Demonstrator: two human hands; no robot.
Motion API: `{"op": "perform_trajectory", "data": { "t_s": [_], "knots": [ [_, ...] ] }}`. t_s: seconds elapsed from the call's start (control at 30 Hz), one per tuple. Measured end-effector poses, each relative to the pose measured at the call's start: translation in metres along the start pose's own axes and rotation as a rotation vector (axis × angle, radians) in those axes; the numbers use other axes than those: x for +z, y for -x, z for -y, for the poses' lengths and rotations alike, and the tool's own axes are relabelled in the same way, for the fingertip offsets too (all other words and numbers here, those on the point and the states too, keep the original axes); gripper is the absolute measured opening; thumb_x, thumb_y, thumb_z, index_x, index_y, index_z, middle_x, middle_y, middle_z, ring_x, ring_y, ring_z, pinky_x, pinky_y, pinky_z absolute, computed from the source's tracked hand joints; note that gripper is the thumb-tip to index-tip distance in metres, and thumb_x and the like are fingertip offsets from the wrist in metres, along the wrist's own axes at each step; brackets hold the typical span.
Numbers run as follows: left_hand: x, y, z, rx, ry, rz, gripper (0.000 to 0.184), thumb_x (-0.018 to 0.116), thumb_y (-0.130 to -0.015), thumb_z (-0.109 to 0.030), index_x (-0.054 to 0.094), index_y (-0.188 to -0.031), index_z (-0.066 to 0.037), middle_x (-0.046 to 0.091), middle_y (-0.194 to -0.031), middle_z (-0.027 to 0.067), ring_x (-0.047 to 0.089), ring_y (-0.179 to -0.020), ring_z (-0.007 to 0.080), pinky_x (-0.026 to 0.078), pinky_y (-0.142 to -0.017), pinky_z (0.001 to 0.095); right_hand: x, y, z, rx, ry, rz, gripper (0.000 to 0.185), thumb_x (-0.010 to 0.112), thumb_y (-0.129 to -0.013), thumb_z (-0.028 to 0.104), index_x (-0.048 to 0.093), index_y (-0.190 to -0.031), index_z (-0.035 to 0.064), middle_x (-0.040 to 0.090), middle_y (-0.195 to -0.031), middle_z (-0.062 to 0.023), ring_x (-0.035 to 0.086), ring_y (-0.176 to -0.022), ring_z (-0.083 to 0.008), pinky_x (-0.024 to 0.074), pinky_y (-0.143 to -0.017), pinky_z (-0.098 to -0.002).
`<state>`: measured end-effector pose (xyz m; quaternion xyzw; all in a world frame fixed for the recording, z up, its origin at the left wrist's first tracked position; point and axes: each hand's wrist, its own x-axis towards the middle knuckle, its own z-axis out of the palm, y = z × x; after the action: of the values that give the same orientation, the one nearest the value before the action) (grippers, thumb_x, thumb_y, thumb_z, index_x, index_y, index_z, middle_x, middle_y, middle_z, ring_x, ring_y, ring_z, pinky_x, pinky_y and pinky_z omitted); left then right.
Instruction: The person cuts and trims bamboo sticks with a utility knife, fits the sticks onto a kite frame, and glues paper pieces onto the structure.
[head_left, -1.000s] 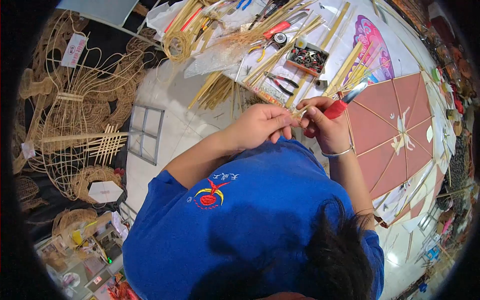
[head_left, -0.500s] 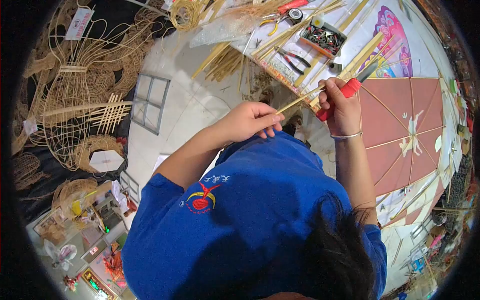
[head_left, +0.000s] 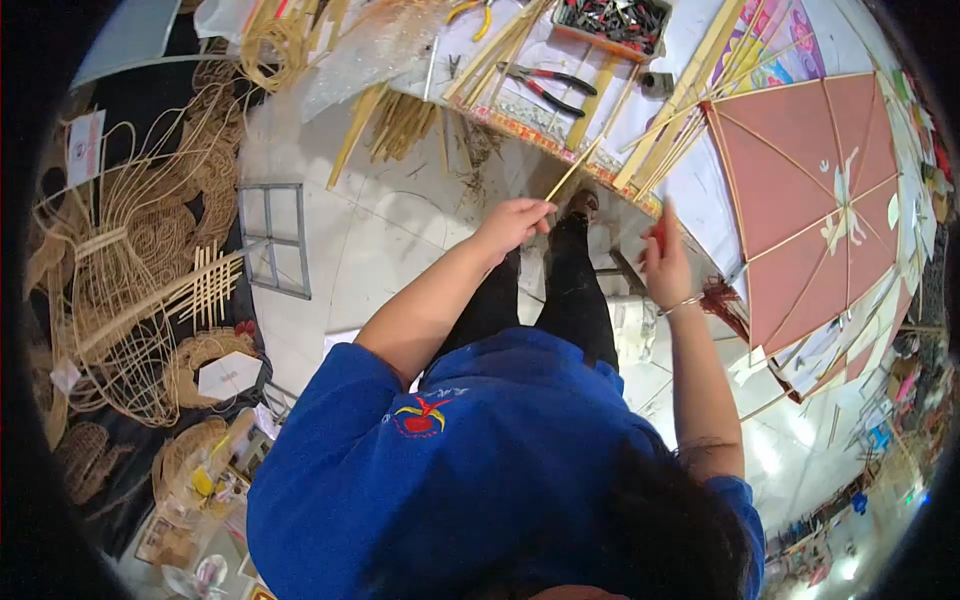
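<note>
My left hand (head_left: 515, 225) pinches the near end of a thin bamboo strip (head_left: 572, 176), which slants up and away over the table's edge. To the right, my right hand (head_left: 667, 265) is closed round the red handle of a knife (head_left: 656, 236), with the index finger stretched along it. Most of the handle is hidden by the fingers, and the blade cannot be made out clearly. The two hands are apart, in front of the table edge (head_left: 530, 146). Black pliers with red grips (head_left: 550, 88) lie on the table beyond the strip.
A box of small dark parts (head_left: 612, 25), a dark cylinder (head_left: 656, 86) and bamboo strips lie on the table. A brownish-red panel with ribs (head_left: 800, 190) is at the right. Woven frames (head_left: 100, 290) and a grey metal frame (head_left: 273, 240) stand at the left.
The view has shifted, showing more of the legs and floor. My right hand has let go of the strip and moved down, keeping the knife. My left hand still holds the strip, now reaching over the table.
</note>
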<state>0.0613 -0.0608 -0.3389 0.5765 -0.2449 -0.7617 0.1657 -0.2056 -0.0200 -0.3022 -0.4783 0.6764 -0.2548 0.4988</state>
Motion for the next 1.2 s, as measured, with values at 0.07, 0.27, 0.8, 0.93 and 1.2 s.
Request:
{"op": "perform_trajectory", "data": {
  "t_s": [0.07, 0.27, 0.8, 0.93, 1.2],
  "knots": [
    [-0.003, -0.022, -0.004, -0.019, -0.02, 0.045, 0.029, 0.051, -0.097, -0.024, 0.063, -0.113, -0.004, 0.054, -0.073, -0.0021, 0.037, -0.057, 0.0044, 0.03, -0.052, 0.0193, 0.026, -0.011, -0.015, -0.28, 0.245, -0.003, 0.057, 0.054, -0.089, 0.007, 0.036, -0.142, 0.0161, 0.059, -0.09, -0.0092, 0.059, -0.068, -0.0197, 0.0488, -0.062, -0.0301],
    [0.0, -0.056, 0.01, -0.019, -0.011, 0.116, 0.027, 0.052, -0.096, -0.024, 0.063, -0.112, -0.005, 0.055, -0.072, -0.0018, 0.035, -0.055, 0.0041, 0.028, -0.05, 0.019, 0.075, -0.031, -0.031, -0.333, 0.339, -0.04, 0.034, 0.065, -0.084, 0.02, 0.063, -0.118, 0.0214, 0.063, -0.096, -0.0108, 0.063, -0.079, -0.0278, 0.0515, -0.067, -0.0354],
    [0.001, -0.065, 0.005, 0.182, -0.473, -0.022, 0.025, 0.054, -0.094, -0.023, 0.069, -0.106, -0.006, 0.058, -0.07, -0.0026, 0.047, -0.064, 0.0076, 0.039, -0.061, 0.0237, 0.066, -0.058, -0.048, -0.528, 0.618, -0.168, 0.038, 0.064, -0.079, 0.013, 0.066, -0.114, 0.0285, 0.057, -0.079, -0.0061, 0.059, -0.067, -0.0249, 0.0486, -0.056, -0.0366],
    [-0.011, -0.056, 0.017, 0.14, -0.46, -0.042, 0.025, 0.054, -0.094, -0.022, 0.069, -0.107, -0.006, 0.057, -0.069, -0.0026, 0.047, -0.065, 0.0077, 0.04, -0.062, 0.0231, 0.068, -0.058, -0.05, -0.524, 0.648, -0.187, 0.038, 0.064, -0.079, 0.012, 0.066, -0.113, 0.0288, 0.057, -0.078, -0.0054, 0.059, -0.066, -0.0246, 0.0484, -0.056, -0.0365],
    [-0.022, -0.047, 0.044, 0.199, -0.427, -0.076, 0.023, 0.056, -0.094, -0.018, 0.068, -0.106, -0.004, 0.057, -0.069, -0.0025, 0.049, -0.066, 0.0071, 0.041, -0.063, 0.0222, 0.07, -0.06, -0.053, -0.552, 0.637, -0.228, 0.04, 0.066, -0.077, 0.012, 0.066, -0.113, 0.0293, 0.055, -0.074, -0.0055, 0.058, -0.063, -0.0255, 0.0481, -0.055, -0.0375]
  ]
}}
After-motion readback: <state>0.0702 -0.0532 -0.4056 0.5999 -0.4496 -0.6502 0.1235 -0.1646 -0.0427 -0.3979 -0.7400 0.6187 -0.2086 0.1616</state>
